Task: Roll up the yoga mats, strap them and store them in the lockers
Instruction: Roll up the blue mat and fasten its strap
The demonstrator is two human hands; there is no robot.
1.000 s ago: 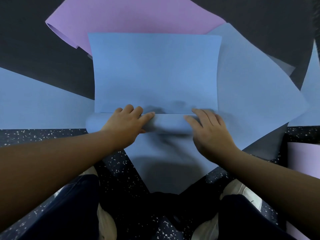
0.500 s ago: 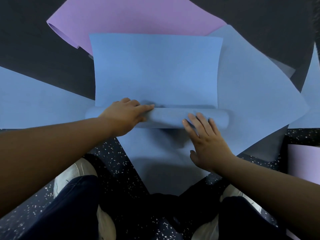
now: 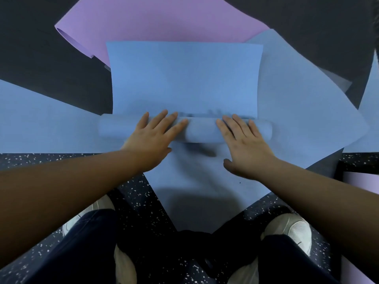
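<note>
Two hands press flat on a partly rolled blue yoga mat (image 3: 184, 78) at the middle of the frame. The left hand (image 3: 152, 138) and the right hand (image 3: 244, 143) lie with straight, spread fingers on top of the roll (image 3: 202, 130), grasping nothing. The unrolled part stretches toward the top of the frame, over a purple mat (image 3: 160, 19) at upper centre. More blue mats (image 3: 297, 111) lie beneath, left and right, on the speckled dark floor (image 3: 141, 203). White shoes (image 3: 295, 228) show at the bottom.
</note>
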